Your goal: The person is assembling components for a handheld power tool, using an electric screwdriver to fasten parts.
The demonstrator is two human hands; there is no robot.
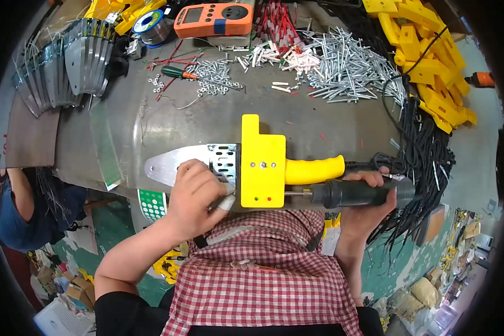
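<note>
Tool housing of bright yellow plastic (263, 185), its curved handle (316, 169) pointing right, lies flat at the near edge of a grey metal workbench (179, 123). The left hand (193, 199) is half closed, its white-wrapped fingertips (226, 203) against a perforated silvery metal guard (224, 157) beside the housing; whether they pinch it cannot be told. A pointed, brushed-metal plate (168, 162) extends leftward from the guard. The right hand (378, 204) is closed around a black cylindrical power tool (341, 194), whose slim metal shaft (298, 193) runs to the housing's right side, just nearer the edge than the handle. Across the bench sit an orange handheld meter (213, 19), a heap of long silver screws (347, 64) and a scatter of small silver nuts (213, 87). Yellow plastic parts (428, 70) pile up at far right, behind a tangle of black cables (425, 145).
</note>
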